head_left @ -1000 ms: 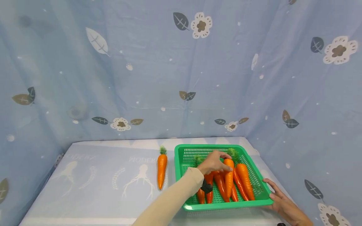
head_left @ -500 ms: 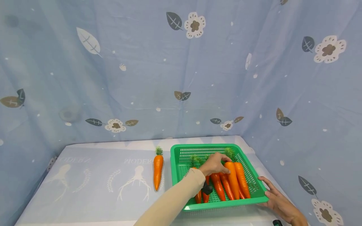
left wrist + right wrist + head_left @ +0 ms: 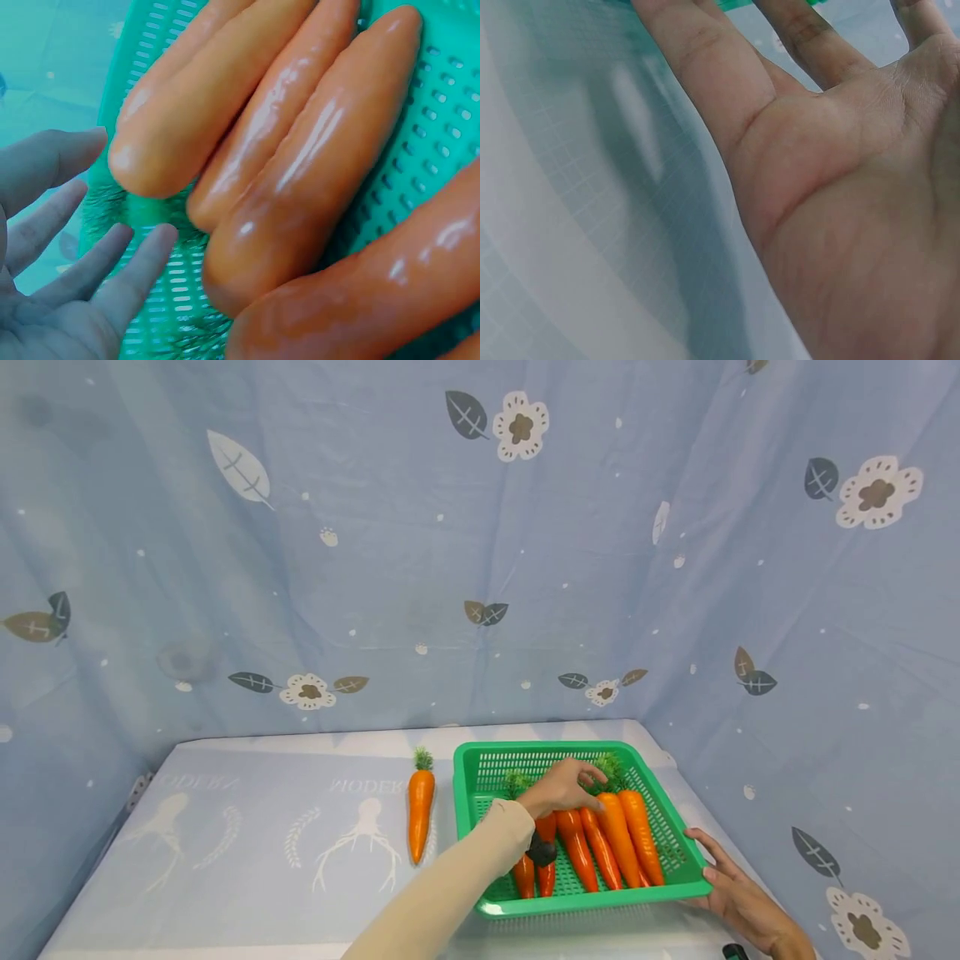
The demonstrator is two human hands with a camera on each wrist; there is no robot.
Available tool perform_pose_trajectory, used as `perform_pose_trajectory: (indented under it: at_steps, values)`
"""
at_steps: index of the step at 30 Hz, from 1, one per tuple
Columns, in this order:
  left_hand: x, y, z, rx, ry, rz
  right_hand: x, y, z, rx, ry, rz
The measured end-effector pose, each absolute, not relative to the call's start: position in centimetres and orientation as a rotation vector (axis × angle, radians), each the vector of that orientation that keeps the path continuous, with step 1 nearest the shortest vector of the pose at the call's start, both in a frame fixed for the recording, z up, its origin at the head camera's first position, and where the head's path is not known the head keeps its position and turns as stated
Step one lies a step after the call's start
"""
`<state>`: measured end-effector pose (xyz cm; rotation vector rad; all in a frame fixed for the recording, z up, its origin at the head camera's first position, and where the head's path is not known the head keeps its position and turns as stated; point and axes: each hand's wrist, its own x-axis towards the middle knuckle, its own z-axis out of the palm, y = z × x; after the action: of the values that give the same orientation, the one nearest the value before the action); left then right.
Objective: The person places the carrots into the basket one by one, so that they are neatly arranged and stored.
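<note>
Inside the green plastic basket (image 3: pixel 570 906), several orange carrots with green tufted tops lie side by side. Over them is my left hand (image 3: pixel 562 787), fingers spread and holding nothing. Its fingertips are apart from the nearest carrot (image 3: pixel 217 105) in the left wrist view. That carrot (image 3: pixel 618 835) lies beside the rightmost one (image 3: pixel 642 837). My right hand (image 3: pixel 738 897) holds the basket's right front corner, with a finger and the thumb at the rim. In the right wrist view, the palm (image 3: pixel 840 225) fills much of the picture and the fingertips are cut off.
A single carrot (image 3: pixel 421 814) lies on the table left of the basket. The table (image 3: pixel 262 860) has a pale printed cloth. Blue patterned curtains (image 3: pixel 390 568) hang behind and at the sides. A small dark object (image 3: pixel 735 952) shows at the right wrist.
My left hand has lowered a carrot among the others, let it go and drawn slightly left. My right hand stays at the basket corner. The head view has shifted a little.
</note>
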<state>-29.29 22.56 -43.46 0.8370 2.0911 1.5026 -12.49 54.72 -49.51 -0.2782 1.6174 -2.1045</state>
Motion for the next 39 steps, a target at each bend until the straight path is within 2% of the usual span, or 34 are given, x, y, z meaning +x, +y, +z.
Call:
perform_pose_trajectory:
  at_steps: [15, 23, 39]
  values:
    - [-31.6, 16.7, -39.6, 0.932, 1.956, 1.657, -12.6, 54.8, -50.0, -0.329, 1.476, -2.155]
    - [-32.6, 12.5, -39.1, 0.998, 1.968, 1.682, -12.9, 54.8, -50.2, -0.321, 1.457, -2.156]
    - [-34.2, 4.1, -39.6, 0.928, 2.075, 1.746, -13.0, 55.1, -50.1, -0.154, 1.590, -2.086]
